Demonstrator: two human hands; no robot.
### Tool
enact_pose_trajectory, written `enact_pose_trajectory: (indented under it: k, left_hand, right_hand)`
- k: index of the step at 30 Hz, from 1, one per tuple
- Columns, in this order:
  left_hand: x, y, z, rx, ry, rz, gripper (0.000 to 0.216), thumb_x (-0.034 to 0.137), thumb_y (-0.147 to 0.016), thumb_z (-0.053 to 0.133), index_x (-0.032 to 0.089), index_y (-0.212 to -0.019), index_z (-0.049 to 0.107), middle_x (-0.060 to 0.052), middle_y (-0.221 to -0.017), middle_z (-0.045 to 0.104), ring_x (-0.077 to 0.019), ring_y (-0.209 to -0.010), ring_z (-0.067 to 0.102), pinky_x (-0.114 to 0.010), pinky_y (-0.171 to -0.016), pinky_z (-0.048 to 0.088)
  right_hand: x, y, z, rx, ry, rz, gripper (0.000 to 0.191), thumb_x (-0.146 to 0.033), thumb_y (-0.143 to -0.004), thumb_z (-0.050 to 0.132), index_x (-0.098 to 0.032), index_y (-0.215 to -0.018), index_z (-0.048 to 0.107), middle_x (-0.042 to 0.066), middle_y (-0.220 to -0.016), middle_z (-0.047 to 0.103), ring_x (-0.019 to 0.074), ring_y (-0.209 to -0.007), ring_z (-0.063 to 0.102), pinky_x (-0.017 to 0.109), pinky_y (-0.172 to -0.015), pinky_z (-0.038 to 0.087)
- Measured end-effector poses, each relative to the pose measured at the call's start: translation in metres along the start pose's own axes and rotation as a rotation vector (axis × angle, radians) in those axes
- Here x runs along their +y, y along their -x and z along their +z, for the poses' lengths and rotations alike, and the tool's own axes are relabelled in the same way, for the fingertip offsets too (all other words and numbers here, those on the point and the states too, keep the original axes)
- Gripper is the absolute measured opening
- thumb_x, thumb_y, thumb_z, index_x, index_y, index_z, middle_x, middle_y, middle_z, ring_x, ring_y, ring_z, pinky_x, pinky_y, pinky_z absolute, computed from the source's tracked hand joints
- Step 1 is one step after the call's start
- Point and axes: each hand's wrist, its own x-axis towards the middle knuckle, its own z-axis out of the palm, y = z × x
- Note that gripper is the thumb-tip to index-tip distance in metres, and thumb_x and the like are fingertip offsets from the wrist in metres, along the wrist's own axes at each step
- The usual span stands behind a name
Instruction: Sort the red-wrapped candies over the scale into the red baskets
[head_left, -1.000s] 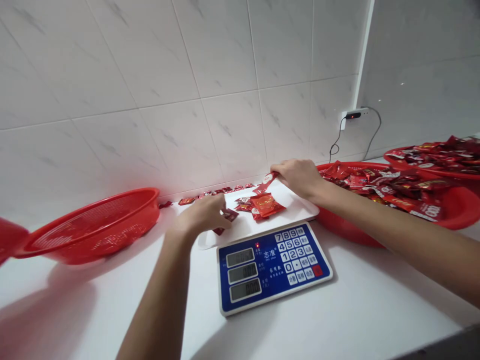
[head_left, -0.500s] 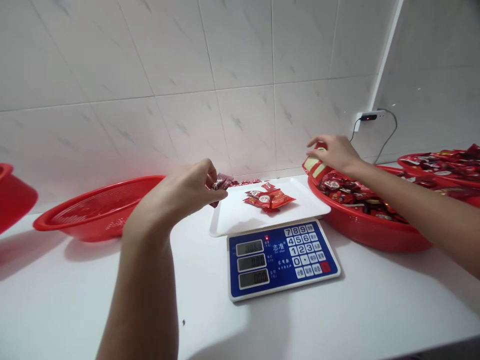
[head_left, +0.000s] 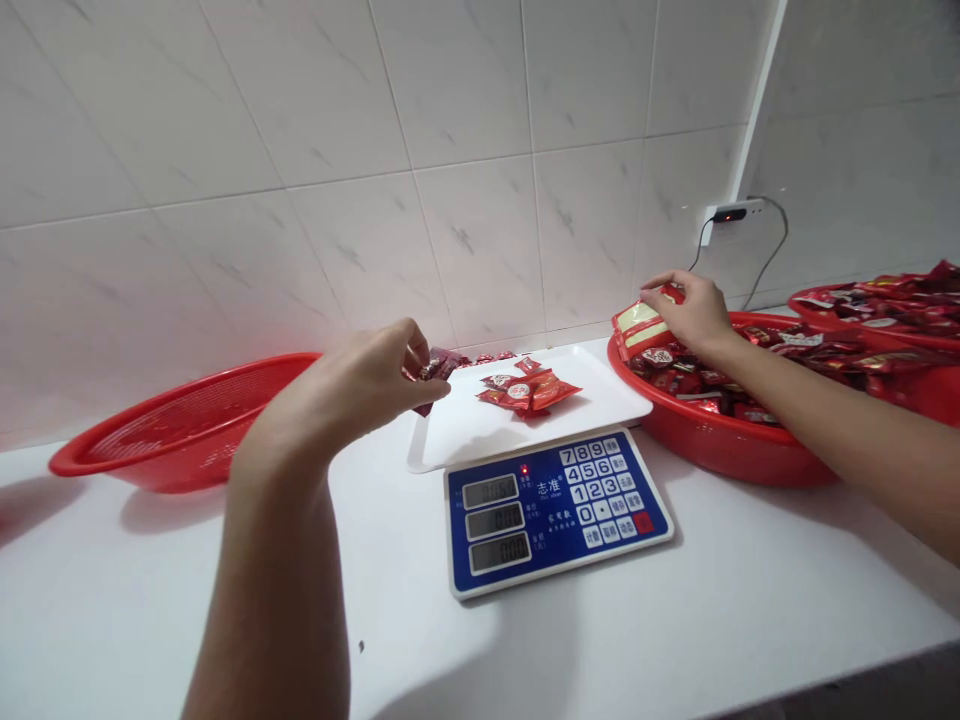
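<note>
My left hand (head_left: 337,385) is bent at the wrist by the left edge of the scale's white tray (head_left: 600,395). Its fingers pinch a small dark-red wrapped candy (head_left: 442,364). On the tray lies a little heap of red wrapped packets (head_left: 529,392). The blue keypad panel of the electronic scale (head_left: 555,505) faces me, its displays too blurred to read surely. Over the left rim of a red plastic basket (head_left: 705,435), my right hand (head_left: 694,312) grips a red packet with a pale panel (head_left: 637,326). Many wrapped candies (head_left: 679,380) fill that basket.
At left stands another red basket (head_left: 180,425). Behind the tray are more red wrapped pieces (head_left: 491,357). A further heaped basket (head_left: 885,305) sits at far right. A socket with a plugged-in cable (head_left: 727,214) is on the tiled wall.
The view has shifted slightly. My right hand has moved a little to the right relative to the basket, still with the packet. My left hand has hardly moved and keeps its candy.
</note>
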Motion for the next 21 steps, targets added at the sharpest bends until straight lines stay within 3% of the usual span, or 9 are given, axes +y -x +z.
enact_pose_trajectory:
  k: [6,9,12,14,16,19,21]
  left_hand:
    - [0.003,-0.002,0.003,0.003,0.042,0.019,0.024,0.042,-0.069,0.064,0.026,-0.084,0.053,-0.003,-0.077,0.072,-0.0247,-0.074,0.066,-0.036,-0.061,0.044]
    - [0.015,-0.008,0.013,0.149,0.23,0.05,0.032,0.035,-0.068,0.066,0.023,-0.092,0.049,-0.006,-0.091,0.07,-0.0232,-0.081,0.065,-0.034,-0.062,0.046]
    - [0.033,-0.018,0.035,0.26,0.448,0.089,0.032,0.026,-0.072,0.058,0.019,-0.1,0.045,-0.01,-0.1,0.067,-0.0208,-0.087,0.063,-0.031,-0.067,0.048]
    - [0.044,-0.024,0.053,0.192,0.39,0.09,0.029,0.03,-0.075,0.055,0.018,-0.1,0.047,-0.012,-0.1,0.066,-0.0219,-0.087,0.063,-0.033,-0.068,0.048]
    - [0.05,-0.027,0.068,0.073,0.231,0.095,0.021,0.036,-0.077,0.055,0.018,-0.089,0.053,-0.012,-0.092,0.067,-0.0246,-0.081,0.062,-0.035,-0.065,0.045]
    - [0.052,-0.03,0.081,-0.05,0.114,0.124,0.021,0.037,-0.076,0.056,0.022,-0.063,0.051,-0.01,-0.071,0.065,-0.0251,-0.068,0.059,-0.037,-0.058,0.039]
    - [0.051,-0.03,0.079,-0.076,0.119,0.137,0.022,0.034,-0.075,0.057,0.022,-0.058,0.051,-0.008,-0.066,0.063,-0.0233,-0.064,0.057,-0.036,-0.056,0.036]
  right_hand:
    - [0.003,0.002,0.003,-0.114,-0.148,0.058,0.018,-0.024,-0.075,0.065,-0.017,-0.092,0.069,-0.001,-0.065,0.059,0.0163,-0.062,0.056,0.032,-0.064,0.047]
    - [0.003,0.003,0.005,-0.196,-0.225,0.081,0.023,-0.023,-0.072,0.069,-0.018,-0.094,0.068,-0.004,-0.058,0.055,0.0141,-0.055,0.053,0.028,-0.055,0.046]
    - [-0.004,0.004,0.005,-0.193,-0.285,0.181,0.02,-0.018,-0.072,0.071,-0.018,-0.092,0.067,-0.004,-0.057,0.055,0.0133,-0.052,0.054,0.026,-0.051,0.046]
    - [-0.013,0.005,0.006,-0.212,-0.382,0.302,0.019,-0.013,-0.073,0.069,-0.018,-0.091,0.066,-0.003,-0.057,0.057,0.0138,-0.053,0.057,0.026,-0.05,0.048]
    - [-0.025,0.007,0.006,-0.279,-0.509,0.384,0.018,-0.008,-0.075,0.067,-0.018,-0.09,0.065,0.0,-0.061,0.061,0.0153,-0.056,0.061,0.028,-0.052,0.052]
    - [-0.048,0.01,0.01,-0.4,-0.6,0.392,0.02,-0.004,-0.076,0.066,-0.019,-0.089,0.064,0.002,-0.067,0.066,0.0171,-0.061,0.065,0.032,-0.06,0.057]
    - [-0.064,0.014,0.016,-0.455,-0.581,0.382,0.022,-0.003,-0.077,0.063,-0.019,-0.091,0.064,0.003,-0.07,0.067,0.0179,-0.066,0.067,0.034,-0.066,0.059]
